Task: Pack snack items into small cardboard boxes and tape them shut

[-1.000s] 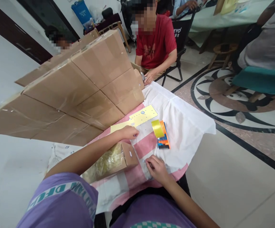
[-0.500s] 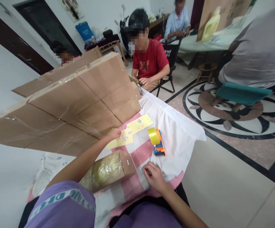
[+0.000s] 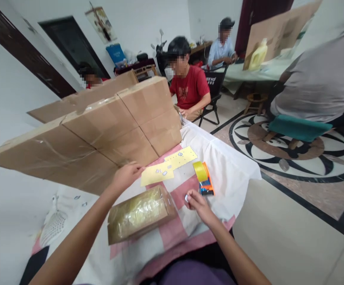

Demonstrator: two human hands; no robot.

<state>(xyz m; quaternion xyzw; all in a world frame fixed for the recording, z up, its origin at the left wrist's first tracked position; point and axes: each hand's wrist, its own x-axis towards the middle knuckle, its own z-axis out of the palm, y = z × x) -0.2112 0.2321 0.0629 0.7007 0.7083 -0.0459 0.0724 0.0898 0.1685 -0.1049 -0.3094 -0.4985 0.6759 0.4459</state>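
Note:
My right hand is closed in a pinch on a small white piece, perhaps a label; its print does not show. It hovers over the cloth, right of a taped cardboard box. At the left end of a yellow sheet is my left hand, fingers stretched forward and nothing visible in them; whether the tips touch the sheet I cannot tell. Small white cut-out pieces lie on that sheet. Another dotted yellow sheet adjoins it. An orange and blue tape dispenser carries yellow tape.
Stacked cardboard boxes form a wall along the table's far left side. A pink and white cloth covers the table. Beyond sits a person in red; other people are farther back. A teal stool stands at right.
My left hand has drawn back leftward from over the yellow sheet to its left end. My right hand has risen off the cloth with the small white piece. The camera view has shifted.

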